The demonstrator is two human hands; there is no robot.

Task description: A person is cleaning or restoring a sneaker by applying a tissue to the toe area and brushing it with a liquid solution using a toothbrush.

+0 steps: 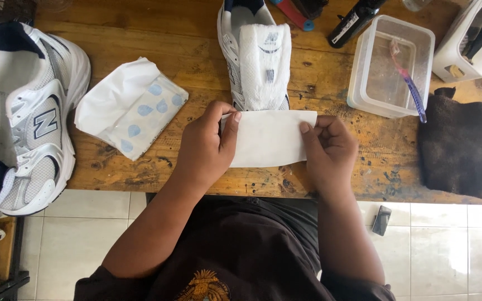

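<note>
My left hand (pixel 206 146) and right hand (pixel 327 149) each pinch an end of a white tissue (pixel 270 138) over the desk (pixel 185 50); a sneaker (pixel 255 53) stands just behind.

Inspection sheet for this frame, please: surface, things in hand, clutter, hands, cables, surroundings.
Surface: worn, stained wooden table.
Job's things: folded white tissue held flat; white shoe behind it, tissue over its toe.
Clutter: tissue pack, second shoe at left, clear tub with toothbrush, dark cloth, dark bottle, white bin.
Hands: left hand and right hand pinch the tissue's ends.
Cables: nothing seen.
Surroundings: tiled floor, small dark object on it.
</note>
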